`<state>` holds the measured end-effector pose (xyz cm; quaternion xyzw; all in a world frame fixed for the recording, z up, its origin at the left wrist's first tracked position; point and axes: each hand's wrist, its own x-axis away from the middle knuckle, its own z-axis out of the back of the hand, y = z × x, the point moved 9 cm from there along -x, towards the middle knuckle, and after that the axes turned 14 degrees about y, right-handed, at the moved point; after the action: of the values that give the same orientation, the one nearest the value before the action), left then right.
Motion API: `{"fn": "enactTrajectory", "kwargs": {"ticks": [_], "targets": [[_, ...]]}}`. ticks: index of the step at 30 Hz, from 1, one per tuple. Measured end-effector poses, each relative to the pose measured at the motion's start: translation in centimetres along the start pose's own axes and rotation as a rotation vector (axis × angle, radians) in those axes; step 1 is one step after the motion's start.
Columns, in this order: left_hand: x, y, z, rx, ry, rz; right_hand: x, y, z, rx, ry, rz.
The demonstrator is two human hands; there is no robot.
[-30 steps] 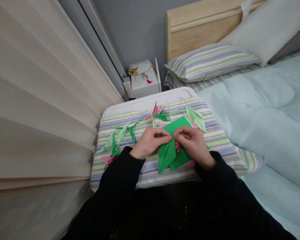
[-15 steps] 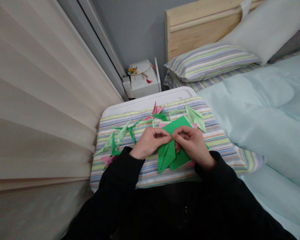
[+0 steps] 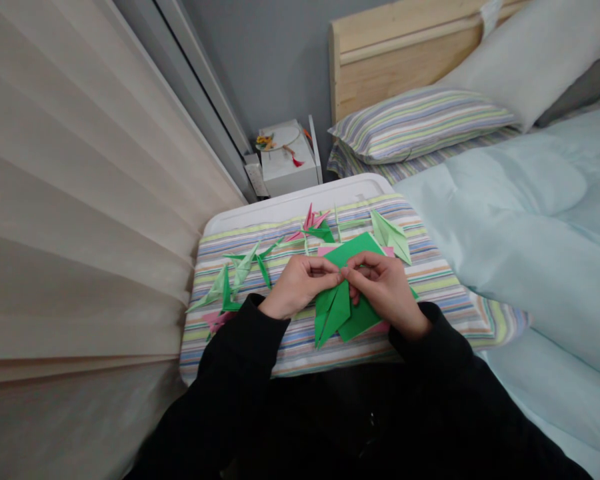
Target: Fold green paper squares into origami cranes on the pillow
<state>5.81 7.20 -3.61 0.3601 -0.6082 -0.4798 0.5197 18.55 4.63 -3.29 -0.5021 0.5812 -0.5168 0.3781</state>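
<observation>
Between my two hands is a folded piece of green origami paper [image 3: 333,312], its split points hanging toward me. My left hand [image 3: 303,283] pinches its upper end from the left, thumb against forefinger. My right hand [image 3: 383,287] pinches the same end, and the fingertips of both hands meet there. Beneath lies a stack of square paper, with a green sheet [image 3: 357,247] on top and the edge of a pink sheet [image 3: 390,251] showing. A pale green folded paper [image 3: 391,236] rests beyond my right hand. The very tip being pinched is hidden by my fingers.
Several folded paper cranes, such as a pale green one [image 3: 245,268] and a pink one [image 3: 311,220], lie left and behind on the striped cloth [image 3: 300,357]. The cloth covers a white table [image 3: 295,208]. A bed [image 3: 520,200] adjoins at right, a curtain [image 3: 105,220] at left.
Almost nothing differs. The lower points of the folded green paper have shifted very slightly left, while both hands keep their pinch in the same place.
</observation>
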Motion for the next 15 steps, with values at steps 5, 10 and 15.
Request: {"fn": "enactTrajectory", "kwargs": {"ticks": [5,10,15], "targets": [[0.08,0.20,-0.08,-0.034,-0.009,-0.030,0.07,0.05,0.16,0.033,0.011,0.005],[0.07,0.19,-0.13,-0.047,-0.016,-0.029,0.17,-0.15,0.24,0.055,0.005,0.045],[-0.01,0.16,0.09,-0.051,0.007,-0.030,0.06,-0.22,0.28,0.083,0.001,0.081]]}}
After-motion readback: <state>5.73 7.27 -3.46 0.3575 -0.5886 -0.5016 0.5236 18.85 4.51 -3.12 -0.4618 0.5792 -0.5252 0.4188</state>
